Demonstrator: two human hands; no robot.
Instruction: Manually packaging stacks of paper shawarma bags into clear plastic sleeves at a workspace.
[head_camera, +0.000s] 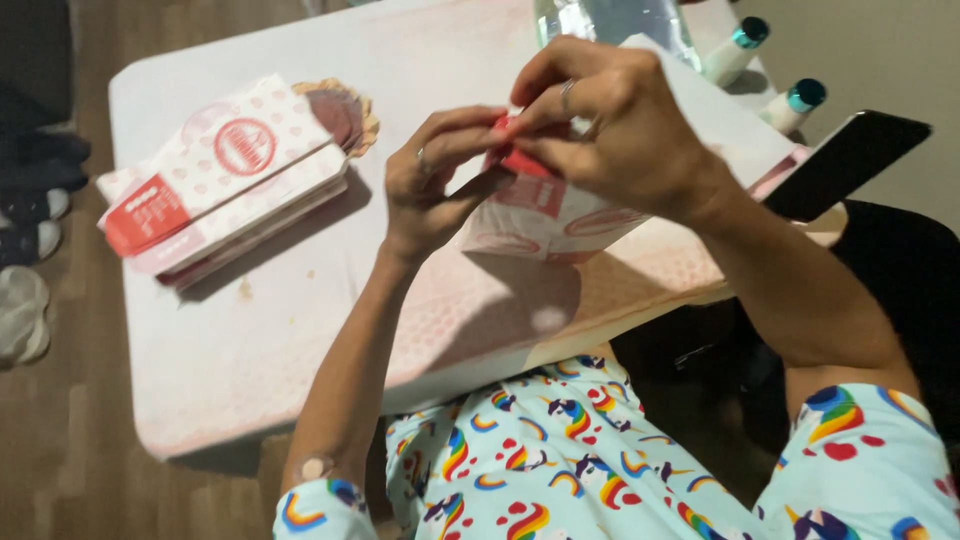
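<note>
At upper left of the table (300, 330) lies a stack (225, 180) of flat white-and-red paper bags with a round red label. Two teal-capped bottles (770, 75) stand upper right; their contents cannot be made out. At centre, the left hand (440, 180) and right hand (610, 125) both pinch a bag (545, 215), white with red panels, at its top edge.

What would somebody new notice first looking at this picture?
Most likely the two hands in the middle: the left hand and the right hand pinch the top of a red and white paper box held just above the pale table. Next, the stack of flat boxes lying at the table's left end, and the dark phone at the right edge.
</note>
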